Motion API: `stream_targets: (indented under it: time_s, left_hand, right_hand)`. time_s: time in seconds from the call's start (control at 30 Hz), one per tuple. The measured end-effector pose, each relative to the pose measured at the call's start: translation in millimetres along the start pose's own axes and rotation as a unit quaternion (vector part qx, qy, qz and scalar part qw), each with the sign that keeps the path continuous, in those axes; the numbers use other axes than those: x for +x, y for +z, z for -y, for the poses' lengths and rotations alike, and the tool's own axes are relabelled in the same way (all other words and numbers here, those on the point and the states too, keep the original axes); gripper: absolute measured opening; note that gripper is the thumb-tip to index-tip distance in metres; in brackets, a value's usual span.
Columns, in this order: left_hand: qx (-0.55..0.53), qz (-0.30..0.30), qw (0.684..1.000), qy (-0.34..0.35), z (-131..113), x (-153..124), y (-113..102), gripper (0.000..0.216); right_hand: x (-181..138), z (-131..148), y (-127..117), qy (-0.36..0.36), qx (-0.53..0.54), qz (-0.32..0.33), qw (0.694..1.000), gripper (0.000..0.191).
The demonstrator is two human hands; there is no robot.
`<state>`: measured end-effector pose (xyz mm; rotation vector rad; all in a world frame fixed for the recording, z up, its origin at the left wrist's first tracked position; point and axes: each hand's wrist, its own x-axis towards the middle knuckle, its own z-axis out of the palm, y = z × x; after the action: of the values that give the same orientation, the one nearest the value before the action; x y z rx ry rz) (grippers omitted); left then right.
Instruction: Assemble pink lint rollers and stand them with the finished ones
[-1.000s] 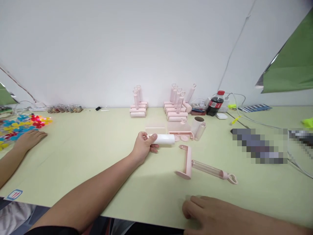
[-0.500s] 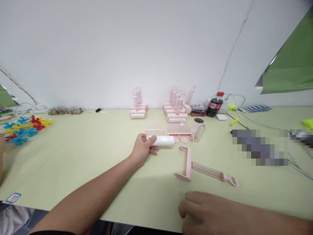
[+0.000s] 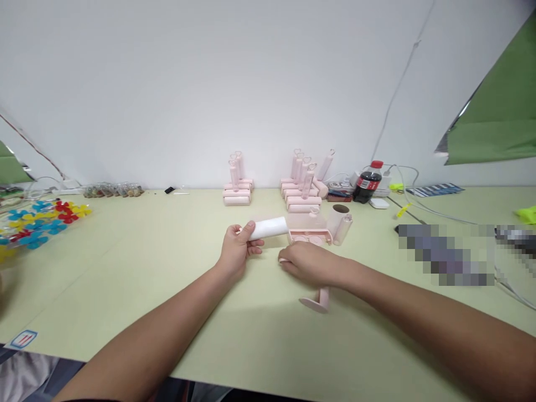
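Note:
My left hand [image 3: 239,248] is closed around one end of a white lint roll [image 3: 270,227], held tilted above the table. My right hand [image 3: 307,261] hovers to its right, fingers curled together. A sliver of something pale shows at those fingertips, too small to name. Beneath my right hand and forearm lies a pink lint roller frame [image 3: 319,301]; only its round end plate and a bit of its arm show, the handle being hidden. Just behind my right hand are a pink open cover [image 3: 310,232] and a loose handle tube [image 3: 343,229].
Assembled pink lint rollers stand in a left group [image 3: 237,200] and a right group [image 3: 304,201] near the wall. A cardboard-cored roll [image 3: 337,216], a cola bottle [image 3: 368,182] and cables are at right. Colourful flower-shaped pieces [image 3: 46,223] lie at far left.
My right hand has moved from the front edge up over the pink frame, near the roll. My left hand has drawn the roll slightly left and tilted its free end upward.

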<state>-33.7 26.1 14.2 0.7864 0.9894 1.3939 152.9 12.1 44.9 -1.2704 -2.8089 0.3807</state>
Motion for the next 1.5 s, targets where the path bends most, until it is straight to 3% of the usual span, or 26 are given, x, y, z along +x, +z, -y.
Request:
stream_targets:
  time_s: [0.1, 0.17, 0.3, 0.43, 0.5, 0.6, 0.67, 0.73, 0.87, 1.0, 1.1, 1.2, 1.37, 1.5]
  left_hand:
    - [-0.018, 0.011, 1.0, -0.003, -2, 1, -1, 0.051]
    - [-0.029, 0.016, 0.999, -0.01, -4, 1, 0, 0.047]
    - [-0.043, 0.034, 0.998, -0.03, -4, 0, 2, 0.041]
    - [-0.032, 0.097, 0.994, -0.041, -2, -4, 6, 0.042]
    - [-0.015, 0.123, 0.991, -0.052, -1, -7, 8, 0.046]
    - [0.026, 0.111, 0.992, -0.056, -2, -8, 8, 0.048]
    - [0.109, 0.086, 0.989, -0.046, -3, -6, 3, 0.044]
    - [0.254, 0.078, 0.964, -0.026, -5, -2, -4, 0.043]
    - [0.509, 0.118, 0.851, 0.047, -5, 2, -15, 0.037]
    - [0.602, 0.169, 0.777, 0.079, -3, -2, -12, 0.029]
    - [0.621, 0.179, 0.756, 0.107, -7, -5, -9, 0.03]
    - [0.569, 0.168, 0.793, 0.14, -14, -7, -8, 0.039]
    - [0.287, 0.18, 0.932, 0.131, -20, -11, -2, 0.06]
    - [0.177, 0.116, 0.97, 0.119, -32, -11, 5, 0.047]
  right_hand:
    - [13, 0, -1, 0.026, 0.011, -0.002, 1.0, 0.014]
    - [17, -1, -2, 0.067, 0.006, -0.024, 0.997, 0.024]
    - [12, -6, -5, 0.149, 0.086, -0.129, 0.977, 0.028]
    - [5, -9, -6, 0.113, 0.314, -0.238, 0.912, 0.05]
    - [4, -7, -6, 0.099, 0.374, -0.271, 0.882, 0.049]
    - [3, -5, -11, 0.09, 0.422, -0.298, 0.851, 0.044]
    - [-1, -6, -16, 0.091, 0.443, -0.328, 0.829, 0.047]
    - [-6, -10, -23, 0.098, 0.45, -0.358, 0.812, 0.049]
    - [-15, -19, -30, 0.112, 0.452, -0.38, 0.799, 0.047]
    - [-14, -15, -28, 0.108, 0.451, -0.374, 0.803, 0.045]
    - [-12, -9, -26, 0.1, 0.445, -0.368, 0.811, 0.038]
    - [-12, -5, -23, 0.091, 0.472, -0.363, 0.798, 0.036]
    - [-9, -4, -10, 0.039, 0.54, -0.307, 0.782, 0.036]
    - [-11, 2, -3, 0.0, 0.53, -0.251, 0.81, 0.034]
